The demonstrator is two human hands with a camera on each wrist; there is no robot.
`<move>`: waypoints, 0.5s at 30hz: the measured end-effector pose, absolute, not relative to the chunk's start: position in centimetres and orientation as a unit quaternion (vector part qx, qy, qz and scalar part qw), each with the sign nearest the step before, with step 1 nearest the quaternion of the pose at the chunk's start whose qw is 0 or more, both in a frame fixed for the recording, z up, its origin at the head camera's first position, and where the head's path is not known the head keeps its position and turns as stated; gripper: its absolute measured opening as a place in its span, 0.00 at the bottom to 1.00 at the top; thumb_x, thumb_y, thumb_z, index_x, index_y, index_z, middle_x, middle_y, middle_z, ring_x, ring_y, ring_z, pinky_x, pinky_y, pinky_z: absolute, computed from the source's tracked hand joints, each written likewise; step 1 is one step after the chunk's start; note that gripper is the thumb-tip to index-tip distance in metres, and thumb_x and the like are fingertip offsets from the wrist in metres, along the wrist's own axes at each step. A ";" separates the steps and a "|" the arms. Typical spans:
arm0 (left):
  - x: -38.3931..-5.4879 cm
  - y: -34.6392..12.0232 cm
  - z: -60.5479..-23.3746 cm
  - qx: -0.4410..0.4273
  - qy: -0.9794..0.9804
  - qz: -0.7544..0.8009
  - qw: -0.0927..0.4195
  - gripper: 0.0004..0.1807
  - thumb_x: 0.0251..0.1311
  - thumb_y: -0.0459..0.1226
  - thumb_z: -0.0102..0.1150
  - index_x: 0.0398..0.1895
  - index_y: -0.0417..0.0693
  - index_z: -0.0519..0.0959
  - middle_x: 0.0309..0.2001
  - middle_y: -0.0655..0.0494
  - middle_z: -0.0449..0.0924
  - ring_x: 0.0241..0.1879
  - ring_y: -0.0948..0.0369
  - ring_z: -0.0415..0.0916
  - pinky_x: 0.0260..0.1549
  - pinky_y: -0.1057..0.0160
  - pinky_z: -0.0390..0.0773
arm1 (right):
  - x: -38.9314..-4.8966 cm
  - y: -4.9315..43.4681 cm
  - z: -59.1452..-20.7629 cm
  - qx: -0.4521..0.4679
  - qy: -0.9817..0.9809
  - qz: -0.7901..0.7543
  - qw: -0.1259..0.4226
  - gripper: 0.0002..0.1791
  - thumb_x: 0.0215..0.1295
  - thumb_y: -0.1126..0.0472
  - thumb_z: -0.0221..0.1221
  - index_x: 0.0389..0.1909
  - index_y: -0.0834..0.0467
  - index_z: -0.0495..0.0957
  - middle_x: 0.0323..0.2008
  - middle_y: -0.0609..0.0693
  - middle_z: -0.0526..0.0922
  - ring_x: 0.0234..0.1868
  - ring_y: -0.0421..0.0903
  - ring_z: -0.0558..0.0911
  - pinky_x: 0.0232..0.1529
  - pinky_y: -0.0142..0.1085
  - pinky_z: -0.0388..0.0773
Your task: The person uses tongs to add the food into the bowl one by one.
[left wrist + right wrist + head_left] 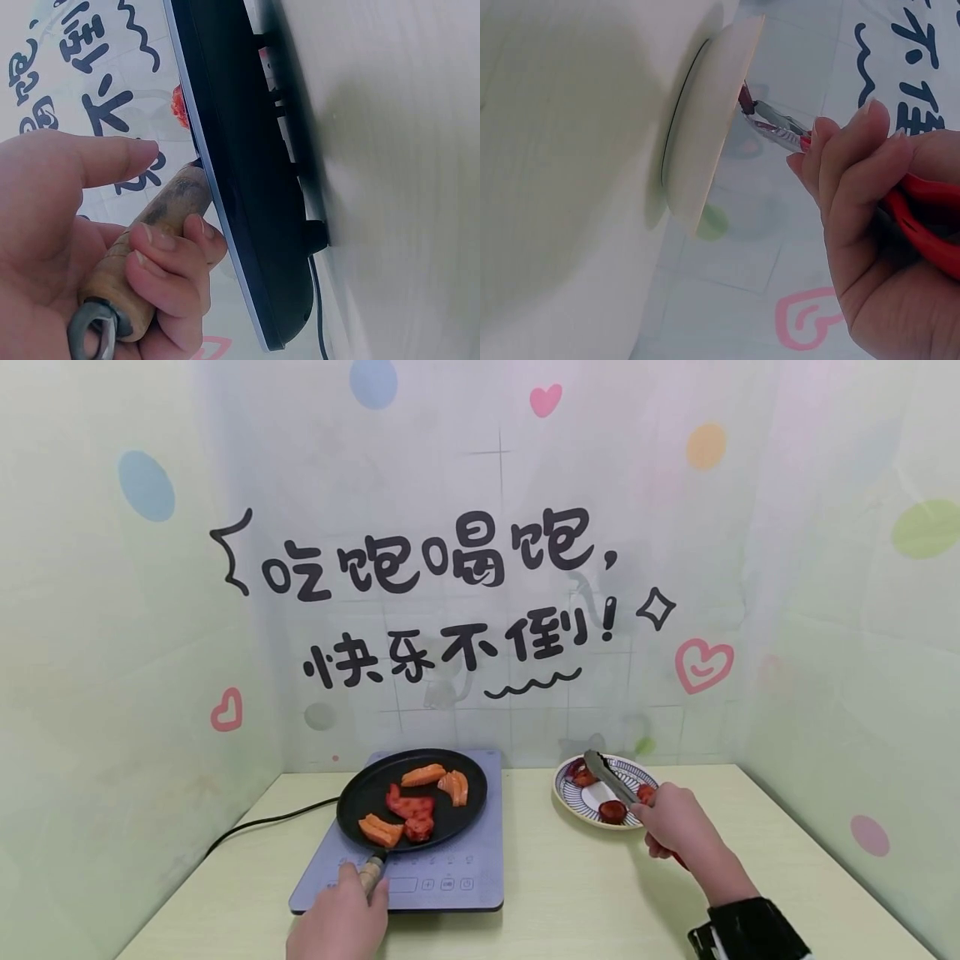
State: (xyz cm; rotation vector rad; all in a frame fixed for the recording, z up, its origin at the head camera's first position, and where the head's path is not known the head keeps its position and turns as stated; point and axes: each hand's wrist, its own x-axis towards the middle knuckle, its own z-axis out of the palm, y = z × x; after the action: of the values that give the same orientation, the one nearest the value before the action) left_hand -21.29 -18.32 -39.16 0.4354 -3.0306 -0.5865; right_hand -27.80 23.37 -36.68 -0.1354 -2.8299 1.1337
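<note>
From my end, the left hand (337, 914) is gripping the pan handle (371, 875), its fingers curling round the wood. Just beyond that hand, the pan (360, 797) is sitting over the cooker (315, 881). Farther right, the right hand (678, 822) is grasping the tongs (611, 778), whose tips are reaching over the plate (564, 802), ahead and to the left of that hand. Whether they are pinching any of the red pieces (582, 774) there, I cannot tell.

To do this well, I am judging that the left hand should be holding the handle level, so the food is not sliding, while the right hand should be keeping the tips low and squeezing evenly, since glossy pieces may be slipping.

Now I am counting. Beyond the left hand are lying one cord (273, 817), one cooker and one pan, which is carrying three orange pieces (381, 831) and what is looking like one lump of red meat (408, 806). By the right hand are showing one pair of tongs and one plate, holding at least three red pieces, including one round slice (612, 812); the tongs may be hiding more. One worktop (555, 893) is bearing cooker and plate.
</note>
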 end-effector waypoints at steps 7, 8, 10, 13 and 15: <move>-21.5 -18.4 -39.3 0.138 -0.971 -0.193 0.013 0.36 0.74 0.51 0.60 0.62 0.23 0.69 0.35 0.35 0.84 0.30 0.48 0.83 0.30 0.46 0.80 | -27.6 23.6 -36.4 -0.034 -0.929 0.365 0.056 0.20 0.77 0.63 0.59 0.22 0.67 0.81 0.11 0.51 0.79 0.10 0.40 0.79 0.17 0.35 0.80; -21.5 -18.4 -39.3 0.138 -0.971 -0.193 0.013 0.36 0.74 0.51 0.60 0.62 0.23 0.69 0.35 0.35 0.84 0.30 0.48 0.82 0.30 0.46 0.80 | -27.6 23.7 -36.4 -0.033 -0.928 0.366 0.058 0.20 0.77 0.63 0.59 0.22 0.66 0.81 0.11 0.50 0.79 0.10 0.40 0.79 0.17 0.35 0.80; -21.4 -18.3 -39.3 0.138 -0.971 -0.193 0.012 0.36 0.74 0.51 0.60 0.62 0.23 0.69 0.35 0.36 0.84 0.30 0.49 0.82 0.29 0.46 0.80 | -27.6 23.7 -36.3 -0.033 -0.928 0.367 0.059 0.20 0.77 0.63 0.58 0.22 0.66 0.81 0.10 0.50 0.78 0.10 0.39 0.78 0.17 0.35 0.80; -21.4 -18.3 -39.2 0.140 -0.971 -0.194 0.009 0.36 0.74 0.51 0.60 0.62 0.23 0.69 0.35 0.36 0.83 0.29 0.49 0.82 0.29 0.46 0.80 | -27.6 23.7 -36.3 -0.035 -0.926 0.371 0.056 0.19 0.77 0.63 0.58 0.23 0.66 0.82 0.11 0.50 0.78 0.11 0.40 0.78 0.17 0.35 0.80; -21.3 -18.3 -39.1 0.142 -0.971 -0.194 0.006 0.36 0.74 0.51 0.60 0.62 0.23 0.69 0.35 0.36 0.83 0.29 0.49 0.81 0.29 0.47 0.80 | -27.7 23.7 -36.4 -0.038 -0.926 0.371 0.053 0.19 0.77 0.62 0.59 0.24 0.66 0.82 0.11 0.50 0.78 0.11 0.40 0.78 0.17 0.34 0.79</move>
State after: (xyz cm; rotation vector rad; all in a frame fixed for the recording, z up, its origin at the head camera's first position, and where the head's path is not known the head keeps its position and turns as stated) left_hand -21.33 -18.26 -39.09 0.4443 -3.0368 -0.6072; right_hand -27.69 23.69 -36.42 -0.1143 -2.8162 1.1288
